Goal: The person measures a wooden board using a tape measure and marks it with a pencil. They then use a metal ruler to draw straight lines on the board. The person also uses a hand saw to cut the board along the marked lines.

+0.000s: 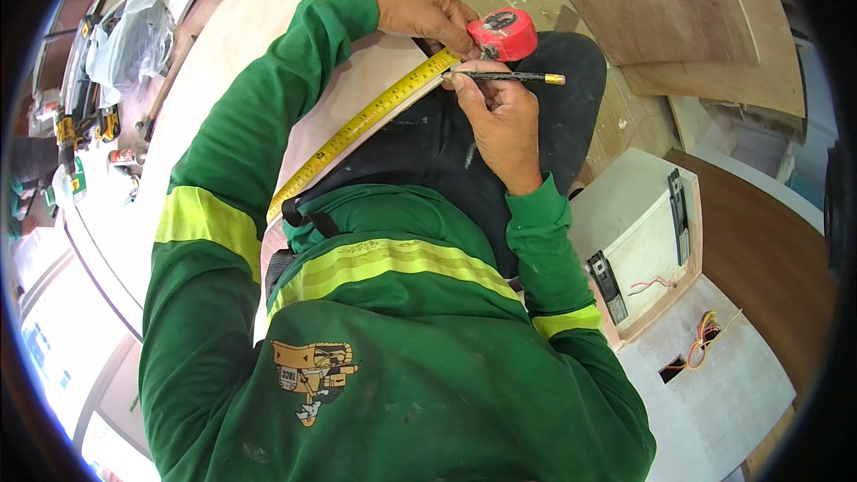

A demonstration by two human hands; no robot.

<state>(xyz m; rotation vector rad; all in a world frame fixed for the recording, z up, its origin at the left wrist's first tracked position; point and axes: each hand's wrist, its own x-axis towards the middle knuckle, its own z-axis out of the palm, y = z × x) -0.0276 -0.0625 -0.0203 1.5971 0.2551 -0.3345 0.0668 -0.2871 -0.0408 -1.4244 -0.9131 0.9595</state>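
My left hand (428, 13) grips a red tape measure (503, 34) at the top middle, its yellow blade (361, 125) pulled out down to the lower left along the edge of a pale plywood board (308, 45). My right hand (495, 120) pinches a black pencil (518, 78) with a yellow band near its end; the pencil's other end meets the board's edge beside the blade, just below the tape case. The board lies beside and partly over my dark-trousered legs (567, 98).
Tools and plastic bags (134, 45) crowd the left side, with cables below. Plywood sheets (678, 18) lie at the upper right on the wooden floor (634, 125). At right, a light wooden box (638, 223) with black slide rails stands by a panel (741, 366) with wires through a cutout.
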